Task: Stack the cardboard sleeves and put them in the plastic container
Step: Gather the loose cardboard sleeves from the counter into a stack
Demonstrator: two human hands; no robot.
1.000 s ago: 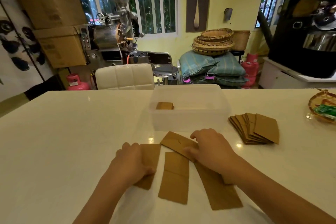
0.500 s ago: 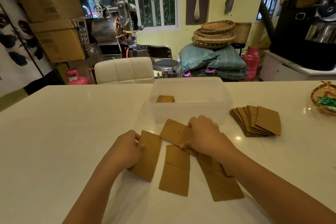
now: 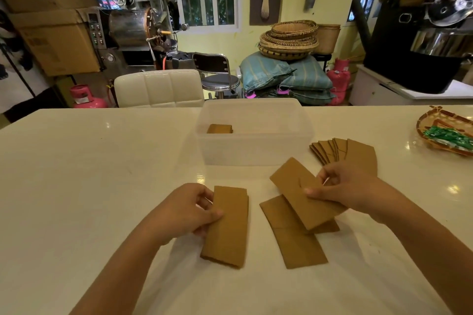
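- The left hand (image 3: 189, 210) pinches a small stack of flat brown cardboard sleeves (image 3: 226, 225), thumb on the top face, the stack's near end resting on the white table (image 3: 76, 186).
- The right hand (image 3: 343, 186) grips a single flat brown cardboard sleeve (image 3: 302, 194) by its right edge, lifted and tilted, its far end pointing toward the container.
- The left-hand stack runs near-to-far, while the right-hand sleeve lies skewed, far-left to near-right. It looks as though it must swing leftward and turn to line up before it can go onto the stack.
- The two held pieces are near each other but apart, with bare tabletop between them.
- Two more loose brown sleeves (image 3: 289, 233) lie flat below the right hand's sleeve, overlapped; the right hand is nearer to them.
- A fanned pile of brown sleeves (image 3: 343, 151) waits on the right, just beyond the right hand.
- The clear rectangular plastic container (image 3: 253, 151) stands straight ahead at the far side of both hands, open-topped, with a short brown bundle of sleeves (image 3: 219, 128) already in its left part.
- The right part of the container seems free, and the path from hands to container is open.
- A woven tray with green packets (image 3: 445, 133) sits far right, well out of the way.
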